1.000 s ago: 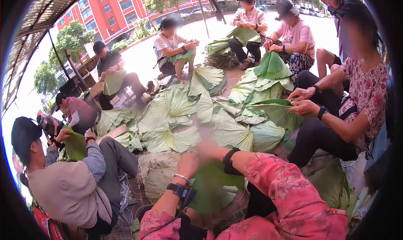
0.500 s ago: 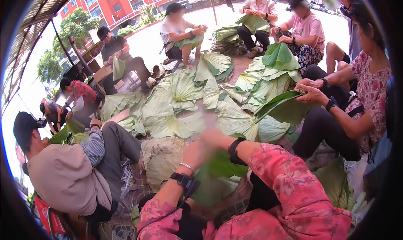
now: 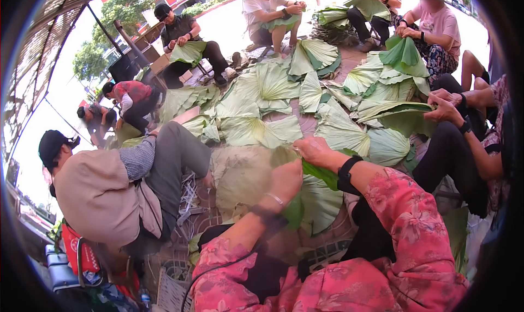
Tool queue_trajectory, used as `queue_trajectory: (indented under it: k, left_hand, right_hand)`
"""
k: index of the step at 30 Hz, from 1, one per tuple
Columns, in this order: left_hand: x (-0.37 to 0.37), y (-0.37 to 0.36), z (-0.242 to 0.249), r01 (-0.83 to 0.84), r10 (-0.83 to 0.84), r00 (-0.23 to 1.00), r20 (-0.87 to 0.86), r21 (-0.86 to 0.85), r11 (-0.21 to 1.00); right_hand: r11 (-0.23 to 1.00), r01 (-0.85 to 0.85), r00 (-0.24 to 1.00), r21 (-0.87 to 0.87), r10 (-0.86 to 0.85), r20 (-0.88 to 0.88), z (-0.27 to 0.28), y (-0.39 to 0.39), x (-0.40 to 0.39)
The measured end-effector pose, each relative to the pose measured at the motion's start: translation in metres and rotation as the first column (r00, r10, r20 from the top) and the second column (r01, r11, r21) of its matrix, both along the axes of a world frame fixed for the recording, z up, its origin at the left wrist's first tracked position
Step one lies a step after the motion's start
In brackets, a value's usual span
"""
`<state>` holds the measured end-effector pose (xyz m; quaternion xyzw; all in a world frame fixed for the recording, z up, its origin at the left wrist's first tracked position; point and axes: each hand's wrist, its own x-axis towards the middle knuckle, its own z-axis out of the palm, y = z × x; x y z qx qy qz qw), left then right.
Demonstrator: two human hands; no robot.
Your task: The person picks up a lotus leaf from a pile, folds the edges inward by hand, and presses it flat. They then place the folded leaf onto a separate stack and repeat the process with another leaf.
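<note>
My left hand (image 3: pixel 286 180) and my right hand (image 3: pixel 315 150) are close together at the middle of the view, fingers closed on the upper part of a green leaf (image 3: pixel 323 175). The leaf hangs below and between them, partly hidden by my wrists. Just left of my hands a pale, dry, brownish leaf (image 3: pixel 234 175) lies on the paving. Large folded pale green leaves (image 3: pixel 262 127) spread over the ground beyond my hands, and another pale leaf (image 3: pixel 319 203) is below my right hand.
A person in a beige vest (image 3: pixel 103 192) sits close on the left. On the right, another person's hands (image 3: pixel 445 105) hold a folded leaf (image 3: pixel 398 113). More seated people with leaves ring the pile. A wicker basket (image 3: pixel 173 290) stands at the lower left.
The view has shifted, so the scene sits further right and the people higher. My hands have come up with the leaf. The person at the back left now holds their leaf spread wider.
</note>
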<state>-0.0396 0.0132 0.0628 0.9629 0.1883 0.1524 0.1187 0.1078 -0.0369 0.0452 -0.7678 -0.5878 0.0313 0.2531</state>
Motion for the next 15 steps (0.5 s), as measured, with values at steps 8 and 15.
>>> queue_trajectory:
  k: [8, 15]
  left_hand:
    - [-0.003, -0.002, 0.015, -0.116, 0.106, 0.99, -0.09, -0.116, 0.986]
    - [0.007, 0.02, 0.005, -0.182, 0.151, 0.98, -0.13, -0.283, 0.942]
  right_hand:
    - [0.997, -0.057, 0.982, -0.059, 0.066, 0.179, -0.008, 0.003, 0.002]
    - [0.999, -0.014, 0.971, -0.029, 0.021, 0.239, 0.001, 0.009, -0.015]
